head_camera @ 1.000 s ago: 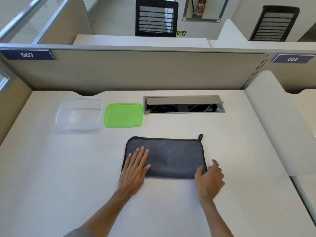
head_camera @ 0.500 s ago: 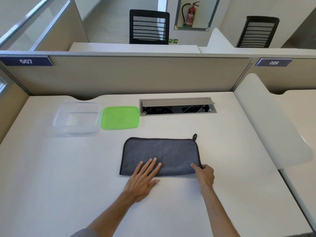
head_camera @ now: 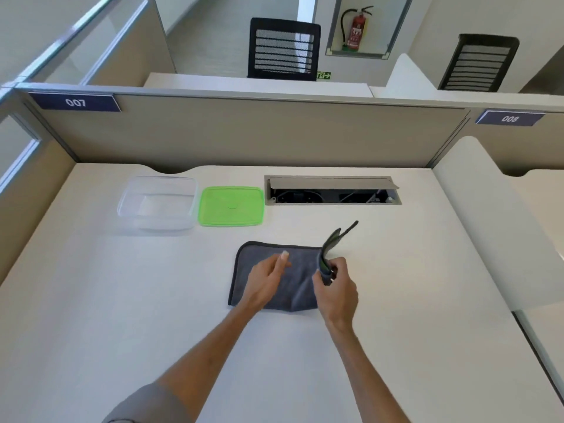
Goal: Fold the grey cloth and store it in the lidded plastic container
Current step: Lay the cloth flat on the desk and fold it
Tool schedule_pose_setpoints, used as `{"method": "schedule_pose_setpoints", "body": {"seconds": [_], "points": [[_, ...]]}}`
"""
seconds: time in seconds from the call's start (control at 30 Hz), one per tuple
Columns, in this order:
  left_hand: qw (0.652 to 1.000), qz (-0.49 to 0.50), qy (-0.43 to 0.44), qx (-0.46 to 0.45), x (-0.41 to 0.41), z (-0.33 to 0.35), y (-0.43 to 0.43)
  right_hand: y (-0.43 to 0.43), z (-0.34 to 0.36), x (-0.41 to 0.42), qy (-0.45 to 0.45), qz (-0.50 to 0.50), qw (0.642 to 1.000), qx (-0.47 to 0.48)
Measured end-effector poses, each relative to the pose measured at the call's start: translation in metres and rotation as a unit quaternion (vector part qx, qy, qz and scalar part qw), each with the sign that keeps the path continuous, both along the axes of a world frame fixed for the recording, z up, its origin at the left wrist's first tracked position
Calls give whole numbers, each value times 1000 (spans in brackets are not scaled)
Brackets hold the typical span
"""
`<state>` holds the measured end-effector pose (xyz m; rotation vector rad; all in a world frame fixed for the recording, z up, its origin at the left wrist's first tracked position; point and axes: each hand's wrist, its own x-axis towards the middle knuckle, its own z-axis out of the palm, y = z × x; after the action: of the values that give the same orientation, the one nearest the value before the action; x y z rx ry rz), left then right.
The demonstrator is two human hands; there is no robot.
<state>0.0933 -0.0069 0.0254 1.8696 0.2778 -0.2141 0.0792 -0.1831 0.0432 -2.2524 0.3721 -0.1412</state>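
On the near tabletop (head_camera: pixel 122 315) lies the soft, light grey cloth (head_camera: pixel 253 270); the right hand (head_camera: pixel 335 288) pinches its lifted right edge, the left hand (head_camera: pixel 268 279) rests flat, fingers spread.

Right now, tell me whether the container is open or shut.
Open: the clear container has no lid on, and the green lid lies flat beside it.
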Motion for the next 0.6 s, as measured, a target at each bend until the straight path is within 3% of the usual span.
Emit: {"method": "schedule_pose_setpoints", "body": {"seconds": [0.13, 0.2, 0.3, 0.37, 0.47, 0.6], "points": [[971, 16, 112, -212, 35, 24, 14, 40, -1, -5, -31, 82, 994, -62], [972, 11, 135, -194, 44, 27, 22, 57, -7, -9, -38, 128, 987, -88], [992, 55, 91, -68, 44, 16, 35, 72, -22, -17, -56, 199, 969, -138], [991, 92, 81, -52, 38, 7, 46, 73, -35, -23, -60, 236, 952, -188], [989, 103, 86, -66, 28, 4, 60, 60, -53, -35, -26, 216, 942, -257], [986, 110, 115, -59, 18, -5, 74, 40, -69, -49, -6, 176, 952, -251]]}}
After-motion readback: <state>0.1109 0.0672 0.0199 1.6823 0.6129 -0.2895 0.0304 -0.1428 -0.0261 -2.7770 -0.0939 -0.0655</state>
